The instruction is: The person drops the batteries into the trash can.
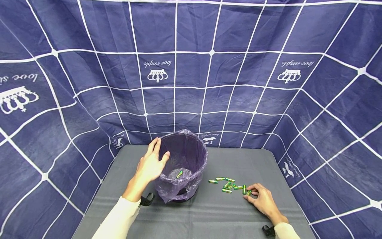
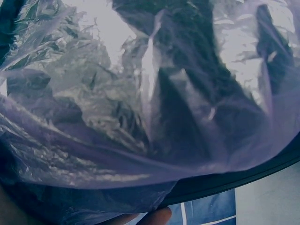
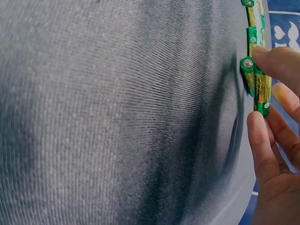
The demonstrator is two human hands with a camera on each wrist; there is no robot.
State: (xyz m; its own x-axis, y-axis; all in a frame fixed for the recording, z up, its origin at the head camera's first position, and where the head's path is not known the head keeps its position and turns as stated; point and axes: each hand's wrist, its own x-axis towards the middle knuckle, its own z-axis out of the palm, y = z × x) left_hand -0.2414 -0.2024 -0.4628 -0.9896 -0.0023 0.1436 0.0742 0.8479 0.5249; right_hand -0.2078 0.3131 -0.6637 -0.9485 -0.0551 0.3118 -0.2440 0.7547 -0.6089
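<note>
My right hand pinches a green and gold battery by its two ends, with the thumb at one end and a finger at the other. Other batteries of the same kind lie loosely on the grey cloth, to the left of that hand. My left hand rests at the left rim of a round bin lined with a thin purple bag. Its fingers are extended along the rim and its thumb points over the opening. One battery lies on the bottom inside the bin.
Grey cloth covers the table. A blue curtain with white grid lines hangs behind it and on both sides. The bag's loose edge hangs down over the outside of the bin.
</note>
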